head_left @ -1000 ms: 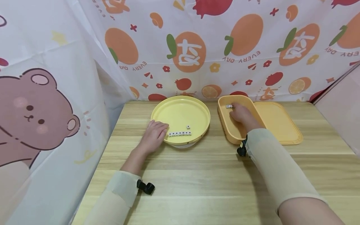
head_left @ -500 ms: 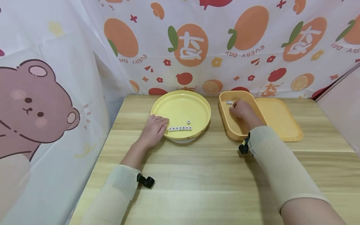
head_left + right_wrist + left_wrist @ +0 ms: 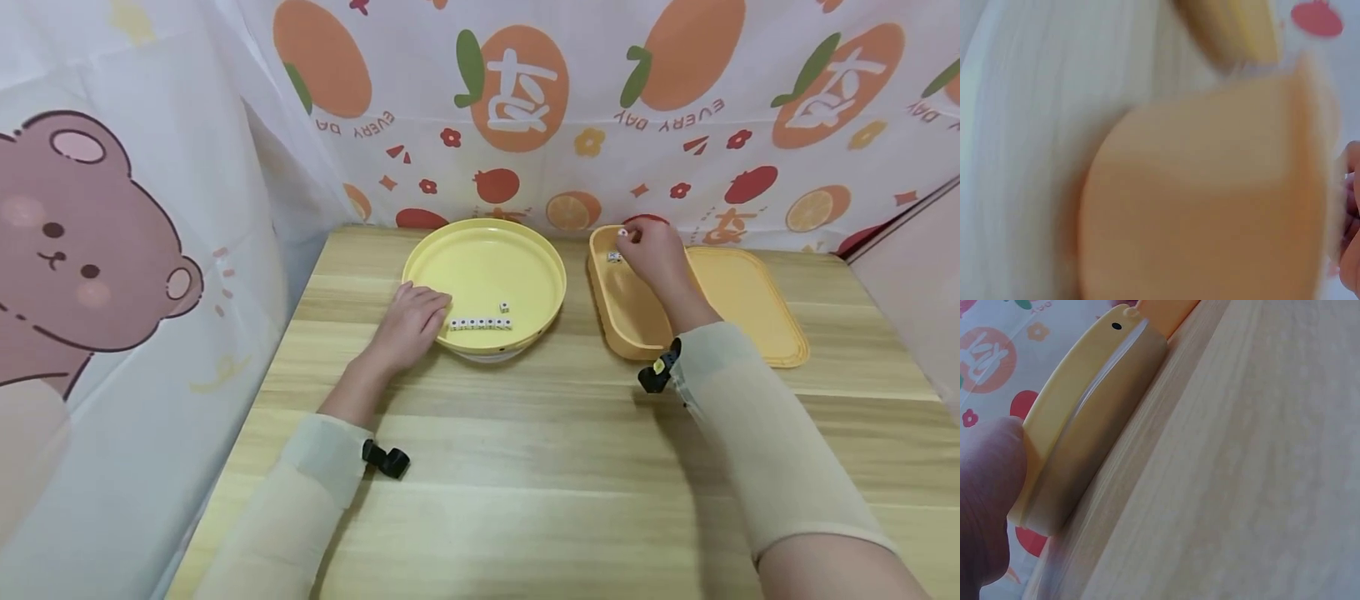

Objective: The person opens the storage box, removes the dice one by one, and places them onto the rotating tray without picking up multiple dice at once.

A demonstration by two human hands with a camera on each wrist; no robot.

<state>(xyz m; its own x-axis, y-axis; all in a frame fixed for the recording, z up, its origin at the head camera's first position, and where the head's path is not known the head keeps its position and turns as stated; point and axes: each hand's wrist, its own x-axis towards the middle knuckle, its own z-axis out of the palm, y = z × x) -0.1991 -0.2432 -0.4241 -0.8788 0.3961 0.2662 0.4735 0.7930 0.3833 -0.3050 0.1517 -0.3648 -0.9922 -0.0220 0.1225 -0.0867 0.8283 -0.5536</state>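
My left hand (image 3: 411, 325) rests on the left rim of a round yellow tray (image 3: 487, 250), its fingers lying over the edge; the left wrist view catches part of that hand (image 3: 991, 475) against the tray's outer wall (image 3: 1054, 425). Inside the tray, several small white dice (image 3: 482, 323) stand in a straight row near the front, and a single die (image 3: 504, 307) sits just behind the row's right end. Above the far end of an orange box (image 3: 630, 321), my right hand (image 3: 660, 254) pinches one die (image 3: 622, 234) between thumb and fingertips. More dice (image 3: 613, 257) lie in the box below.
A flat orange lid (image 3: 750, 308) lies on the wooden table (image 3: 525, 467) right of the box. Behind the table hangs a fruit-print cloth (image 3: 600, 100), and a bear-print cloth (image 3: 150, 375) covers the left side. The right wrist view is blurred, mostly filled by the box (image 3: 1204, 187).
My right hand has picked up a die inside the box and lifted it toward the far rim. The left hand stays on the tray. The head view has tilted up slightly, then down.
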